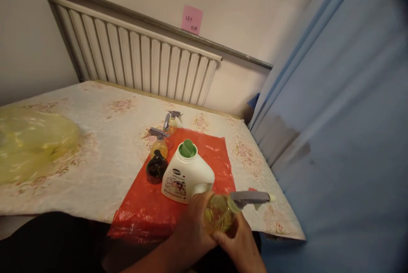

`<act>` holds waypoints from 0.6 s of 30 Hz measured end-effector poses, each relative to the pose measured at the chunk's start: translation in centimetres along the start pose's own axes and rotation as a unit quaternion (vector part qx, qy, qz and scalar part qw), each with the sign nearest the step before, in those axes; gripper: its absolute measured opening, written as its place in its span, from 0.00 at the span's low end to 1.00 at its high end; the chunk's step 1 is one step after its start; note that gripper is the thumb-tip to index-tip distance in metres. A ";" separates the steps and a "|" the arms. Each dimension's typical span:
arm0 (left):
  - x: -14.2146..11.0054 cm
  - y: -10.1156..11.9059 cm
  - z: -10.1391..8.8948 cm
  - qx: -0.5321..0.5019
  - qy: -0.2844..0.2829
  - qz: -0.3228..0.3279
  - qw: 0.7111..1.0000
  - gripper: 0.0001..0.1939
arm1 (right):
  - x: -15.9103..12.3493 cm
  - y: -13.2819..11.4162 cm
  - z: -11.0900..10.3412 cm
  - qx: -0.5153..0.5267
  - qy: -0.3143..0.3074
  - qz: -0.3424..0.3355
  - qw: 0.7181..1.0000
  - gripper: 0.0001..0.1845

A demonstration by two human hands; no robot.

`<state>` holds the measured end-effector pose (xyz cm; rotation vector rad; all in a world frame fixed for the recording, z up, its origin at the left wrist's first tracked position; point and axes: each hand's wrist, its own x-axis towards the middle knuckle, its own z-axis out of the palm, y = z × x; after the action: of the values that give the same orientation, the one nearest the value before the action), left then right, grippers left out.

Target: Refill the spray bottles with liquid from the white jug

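Observation:
A clear spray bottle point(219, 213) with yellowish liquid and a grey trigger head lies tilted between my two hands, its nozzle toward the right. My left hand point(196, 222) wraps round the bottle's base side. From below, my right hand point(240, 243) grips it near the neck. Just beyond them a white detergent jug point(188, 175) stands upright, its mouth showing a green insert. Beside the jug is a dark round bottle point(156, 168). Behind that stand an amber spray bottle point(159, 147) and further spray bottles point(173, 122) with grey heads.
A red plastic bag point(210, 149) lies flat under the jug on a flowered tablecloth point(105, 137). At left rests a yellow plastic bag point(35, 141). A radiator point(137, 47) runs along the wall behind, and a blue curtain point(331, 94) hangs at right.

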<state>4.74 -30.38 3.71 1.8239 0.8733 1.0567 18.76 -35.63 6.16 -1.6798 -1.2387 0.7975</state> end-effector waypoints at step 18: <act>-3.8 -10.2 -4.0 0.125 -0.016 -0.101 0.987 0.16 | 6.9 4.2 -4.0 -0.141 0.222 0.006 0.965 0.28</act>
<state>-1.98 -28.24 -5.51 1.9020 1.1889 0.8168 25.97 -30.60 4.05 -1.9602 -1.0571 0.2293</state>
